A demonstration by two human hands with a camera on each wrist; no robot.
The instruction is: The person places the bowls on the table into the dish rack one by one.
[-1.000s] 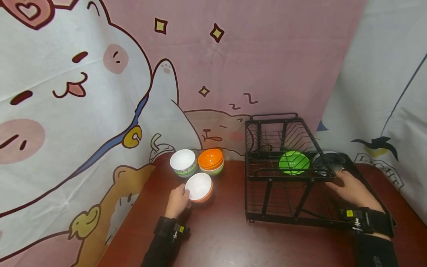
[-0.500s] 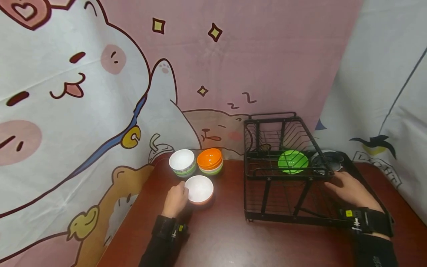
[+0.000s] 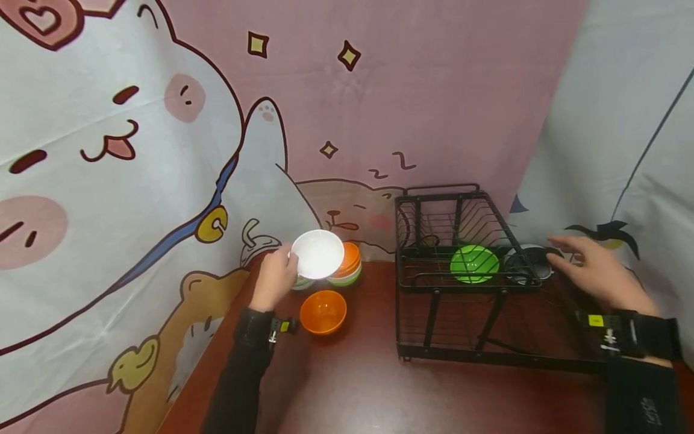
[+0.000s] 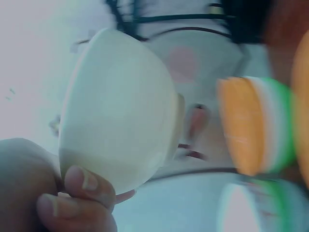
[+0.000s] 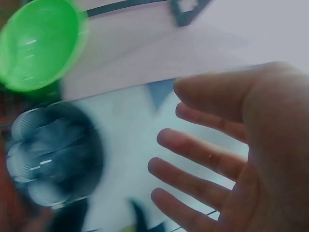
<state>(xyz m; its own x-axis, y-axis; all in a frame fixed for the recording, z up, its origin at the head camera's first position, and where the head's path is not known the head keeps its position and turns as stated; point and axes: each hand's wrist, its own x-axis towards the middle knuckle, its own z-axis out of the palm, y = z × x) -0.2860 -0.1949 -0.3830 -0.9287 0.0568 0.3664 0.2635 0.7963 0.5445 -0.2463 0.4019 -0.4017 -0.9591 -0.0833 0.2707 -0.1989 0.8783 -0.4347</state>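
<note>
My left hand pinches the rim of a white bowl, lifted and tilted above the table. In the left wrist view, thumb and fingers grip the lower edge of this white bowl. Just below it on the table sits an orange bowl. Behind, partly hidden by the white bowl, stand a stack of orange bowls and a white-and-green bowl. My right hand, fingers spread and holding nothing, hovers right of a clear fluted glass bowl.
A black two-tier wire dish rack stands on the right of the red-brown table. A green bowl shows through its upper basket wires. A printed cloth hangs behind the table.
My left hand has lifted the white bowl up and away, uncovering the orange bowl beneath. My right hand has left the rack's right side, moving up and to the right.
</note>
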